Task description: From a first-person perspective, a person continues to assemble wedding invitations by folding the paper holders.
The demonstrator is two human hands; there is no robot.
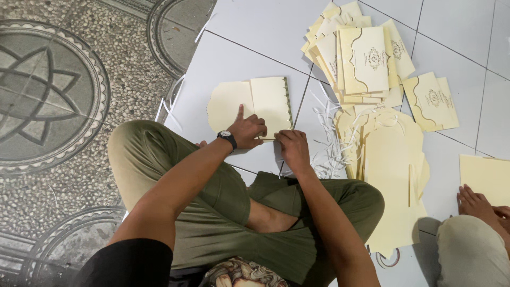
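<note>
Sitting cross-legged on the pale tiled floor [255, 32], the person presses both hands onto a cream card [249, 103] that lies open just in front of the knees, its scalloped panel on the right and a rounded flap spread to the left. In the head view, the left hand [248, 130], with a black wristwatch [227, 138] on its wrist, rests on the card's lower middle with the forefinger stretched flat along the fold and the other fingers curled; it pins the card rather than gripping it. The right hand [292, 149] sits at the card's lower right corner, fingers bent down on the edge, and whether it pinches the corner or only presses it I cannot tell. As a judgement, the work looks partly done: a fanned stack of finished printed cards [361, 58] lies beyond the card to the right, while a heap of plain cream blanks [390, 159] beside the right knee appears yet to be folded. White paper strips [329, 143] lie tangled between card and heap. Another person's foot [475, 202] rests by a further cream sheet [486, 175] at far right.
</note>
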